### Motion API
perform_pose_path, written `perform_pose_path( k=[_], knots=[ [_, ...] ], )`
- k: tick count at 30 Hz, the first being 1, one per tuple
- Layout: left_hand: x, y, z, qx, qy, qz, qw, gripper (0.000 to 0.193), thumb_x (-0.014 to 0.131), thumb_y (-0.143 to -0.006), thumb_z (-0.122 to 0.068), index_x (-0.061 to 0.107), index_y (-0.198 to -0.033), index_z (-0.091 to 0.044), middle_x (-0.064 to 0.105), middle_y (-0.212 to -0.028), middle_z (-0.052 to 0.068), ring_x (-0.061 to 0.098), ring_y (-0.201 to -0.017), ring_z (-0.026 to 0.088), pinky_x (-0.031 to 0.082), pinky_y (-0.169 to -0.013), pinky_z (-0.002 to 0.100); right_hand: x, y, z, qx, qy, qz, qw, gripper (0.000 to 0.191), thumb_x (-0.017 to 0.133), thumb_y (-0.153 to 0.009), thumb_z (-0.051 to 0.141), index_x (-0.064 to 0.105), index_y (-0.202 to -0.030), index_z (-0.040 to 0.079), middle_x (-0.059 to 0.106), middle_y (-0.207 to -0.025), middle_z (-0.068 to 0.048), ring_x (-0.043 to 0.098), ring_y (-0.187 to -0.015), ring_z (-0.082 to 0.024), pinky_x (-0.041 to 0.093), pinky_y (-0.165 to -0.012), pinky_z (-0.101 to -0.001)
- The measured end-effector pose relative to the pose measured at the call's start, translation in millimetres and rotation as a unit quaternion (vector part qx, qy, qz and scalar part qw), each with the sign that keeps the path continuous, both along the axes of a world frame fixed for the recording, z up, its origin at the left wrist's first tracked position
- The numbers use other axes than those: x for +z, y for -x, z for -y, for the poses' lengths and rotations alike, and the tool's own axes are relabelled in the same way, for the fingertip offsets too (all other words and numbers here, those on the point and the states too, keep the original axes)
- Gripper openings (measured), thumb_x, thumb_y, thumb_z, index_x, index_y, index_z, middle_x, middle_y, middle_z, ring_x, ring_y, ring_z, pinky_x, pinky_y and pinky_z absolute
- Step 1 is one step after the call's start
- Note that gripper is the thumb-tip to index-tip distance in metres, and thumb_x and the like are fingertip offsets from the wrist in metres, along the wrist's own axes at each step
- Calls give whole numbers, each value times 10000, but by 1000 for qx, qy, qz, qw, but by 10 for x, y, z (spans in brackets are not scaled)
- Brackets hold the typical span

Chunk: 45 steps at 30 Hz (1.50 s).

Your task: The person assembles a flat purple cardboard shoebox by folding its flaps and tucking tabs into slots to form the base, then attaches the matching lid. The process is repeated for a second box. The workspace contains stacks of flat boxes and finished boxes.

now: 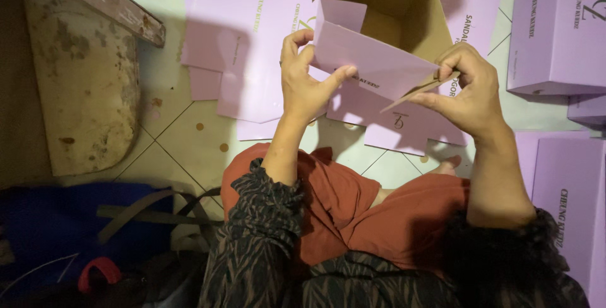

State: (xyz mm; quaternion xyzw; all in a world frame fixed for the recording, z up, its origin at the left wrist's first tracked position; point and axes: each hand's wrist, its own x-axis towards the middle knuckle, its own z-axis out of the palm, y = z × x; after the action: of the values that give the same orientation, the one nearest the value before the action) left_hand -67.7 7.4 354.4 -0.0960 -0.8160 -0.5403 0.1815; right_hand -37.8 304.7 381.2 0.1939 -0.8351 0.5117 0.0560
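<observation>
Single view only: head-worn camera, looking almost straight down over the wearer's chest and lap. Close range: the left hand (306, 81) and right hand (464, 87) sit in the upper middle of the frame, at arm's reach. Forearms enter from the bottom edge. The tiled floor (183, 137) fills the background, so the wearer is seated low. Top of frame is away from the body. No second view to compare for overlap.

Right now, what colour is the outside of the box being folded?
Pale lilac outside, plain brown inside: the half-folded box, seen in the head view.
</observation>
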Motion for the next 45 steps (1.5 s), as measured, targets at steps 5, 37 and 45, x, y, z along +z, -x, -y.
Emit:
perform_pose_path(
  k=[5, 37, 45],
  knots=[
    [-49, 40, 1, 3, -88, 78, 993, 350, 926, -749, -333, 801, -977, -98, 564, -1236, 64, 569, -1217, 205, 530, -1011, 362, -90, 30, 7, -141, 51, 3, 989, 360, 888, -977, 97, 532, -935, 62, 594, -905, -29, 536, -777, -74, 426, -682, -232],
    [-47, 13, 48, -68, -26, -40, 997, 302, 939, -749, -245, 809, -1002, -144, 432, -1450, 91, 403, -1392, 307, 409, -1180, 476, -417, 63, -157, -273, 80, -103, 953, 242, 682, -1092, 55, 450, -1156, 32, 525, -1090, -40, 515, -939, -118, 494, -905, -285],
    [-98, 66, 153, -127, -114, -34, 985, 182, 850, -824, -83, 676, -878, -81, 750, -998, 32, 653, -1145, 264, 514, -1024, 395, 159, 58, -87, -55, 35, 58, 996, 277, 787, -794, -85, 621, -989, 19, 591, -1147, -48, 653, -1050, -141, 612, -915, -279]
  ],
)
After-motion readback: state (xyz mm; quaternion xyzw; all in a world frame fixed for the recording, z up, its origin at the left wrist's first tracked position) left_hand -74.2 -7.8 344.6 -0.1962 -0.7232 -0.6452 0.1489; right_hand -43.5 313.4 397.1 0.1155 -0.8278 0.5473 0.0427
